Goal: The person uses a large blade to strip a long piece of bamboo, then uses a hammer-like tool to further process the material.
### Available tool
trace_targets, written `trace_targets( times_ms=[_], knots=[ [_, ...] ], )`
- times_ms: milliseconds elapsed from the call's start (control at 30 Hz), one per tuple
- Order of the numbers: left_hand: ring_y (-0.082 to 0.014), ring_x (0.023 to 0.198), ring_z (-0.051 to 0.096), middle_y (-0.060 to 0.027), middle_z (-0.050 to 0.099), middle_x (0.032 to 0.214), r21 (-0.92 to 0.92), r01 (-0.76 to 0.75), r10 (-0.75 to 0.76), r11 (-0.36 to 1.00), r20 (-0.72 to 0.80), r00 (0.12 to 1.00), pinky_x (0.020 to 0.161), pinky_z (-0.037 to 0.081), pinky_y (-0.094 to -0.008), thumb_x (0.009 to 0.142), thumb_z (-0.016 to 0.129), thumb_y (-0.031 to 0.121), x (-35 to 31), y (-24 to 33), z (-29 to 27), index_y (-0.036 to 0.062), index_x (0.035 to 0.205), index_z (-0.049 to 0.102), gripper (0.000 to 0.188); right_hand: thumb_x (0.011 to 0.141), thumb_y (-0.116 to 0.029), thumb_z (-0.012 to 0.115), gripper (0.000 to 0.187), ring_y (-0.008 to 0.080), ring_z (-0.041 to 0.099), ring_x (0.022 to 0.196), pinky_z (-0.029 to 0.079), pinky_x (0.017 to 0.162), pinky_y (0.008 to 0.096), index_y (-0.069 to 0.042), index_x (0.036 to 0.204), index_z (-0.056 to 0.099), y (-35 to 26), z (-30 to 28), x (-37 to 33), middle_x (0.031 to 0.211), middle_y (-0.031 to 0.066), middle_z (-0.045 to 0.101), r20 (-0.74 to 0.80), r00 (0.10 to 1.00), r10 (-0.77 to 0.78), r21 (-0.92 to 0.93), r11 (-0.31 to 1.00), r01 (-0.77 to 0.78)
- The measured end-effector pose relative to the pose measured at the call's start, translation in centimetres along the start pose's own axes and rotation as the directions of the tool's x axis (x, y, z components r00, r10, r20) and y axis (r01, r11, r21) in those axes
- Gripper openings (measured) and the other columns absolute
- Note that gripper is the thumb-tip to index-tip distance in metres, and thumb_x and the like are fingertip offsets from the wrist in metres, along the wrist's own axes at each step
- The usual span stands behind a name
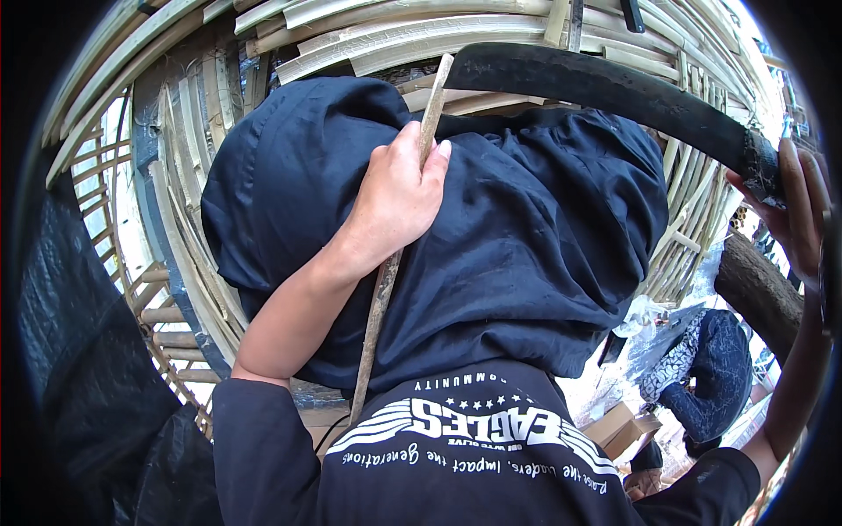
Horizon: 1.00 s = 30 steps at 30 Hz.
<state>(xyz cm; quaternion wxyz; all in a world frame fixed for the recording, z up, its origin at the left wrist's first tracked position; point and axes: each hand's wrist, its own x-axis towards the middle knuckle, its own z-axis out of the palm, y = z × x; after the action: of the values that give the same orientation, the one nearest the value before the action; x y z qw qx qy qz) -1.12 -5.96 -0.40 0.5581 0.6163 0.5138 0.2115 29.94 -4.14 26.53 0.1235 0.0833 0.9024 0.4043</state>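
Light stick [377, 324], weighty knife [596, 83]

In the head view, we see the left hand [399, 188] wrapped around the upper half of the stick, which slants from 12 o'clock to 7 o'clock over the lap [526, 228]. The right hand [798, 197], at 2 o'clock, grips the knife's handle [761, 167]; the blade reaches toward 12 o'clock, ending beside the stick's top, though we cannot tell if they touch. We judge the stick light, stiff and rough, best held lower, clear of the edge. The knife looks blade-heavy; we'd hold only its handle.
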Motion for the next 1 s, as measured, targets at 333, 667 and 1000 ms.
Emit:
trace_targets(
  times_ms=[333,667,1000],
  knots=[
    [0.0015,0.048,0.027,0.0081,0.032,0.062,-0.660,0.222,-0.031,0.718,0.288,0.957,0.039,0.027,-0.0147,0.108,0.029,0.051,-0.2,1.7,-1.8,0.0076,0.106,0.052,0.049,0.070,-0.048,0.086,0.063,0.0282,0.070,0.072,0.056,0.070,0.0366,0.006,0.098,0.069,-8.3,-6.9,-4.0,0.078,0.0121,0.069,0.416,0.780,0.468,0.199,0.790,-0.580],
    [0.0008,0.046,0.023,0.0077,0.028,0.062,-0.709,0.197,0.037,0.677,0.300,0.953,0.038,0.025,-0.0150,0.110,0.027,0.045,-0.8,2.1,-2.2,0.0055,0.114,0.051,0.047,0.069,-0.043,0.087,0.054,0.0307,0.069,0.077,0.054,0.078,0.0411,-0.002,0.098,0.066,-10.9,-7.9,-2.7,0.082,0.0123,0.069,0.538,0.551,0.637,0.107,0.597,-0.795],
    [-0.0006,0.045,0.026,0.0063,0.030,0.061,-0.834,0.222,0.237,0.505,0.381,0.894,0.038,0.025,-0.0166,0.110,0.027,0.043,-0.8,1.9,-3.2,0.0056,0.115,0.050,0.044,0.073,-0.036,0.087,0.048,0.0306,0.067,0.071,0.053,0.077,0.0408,0.000,0.095,0.064,-12.3,-8.0,-3.9,0.077,0.0120,0.067,0.506,0.532,0.679,0.137,0.546,-0.827]
  ],
)
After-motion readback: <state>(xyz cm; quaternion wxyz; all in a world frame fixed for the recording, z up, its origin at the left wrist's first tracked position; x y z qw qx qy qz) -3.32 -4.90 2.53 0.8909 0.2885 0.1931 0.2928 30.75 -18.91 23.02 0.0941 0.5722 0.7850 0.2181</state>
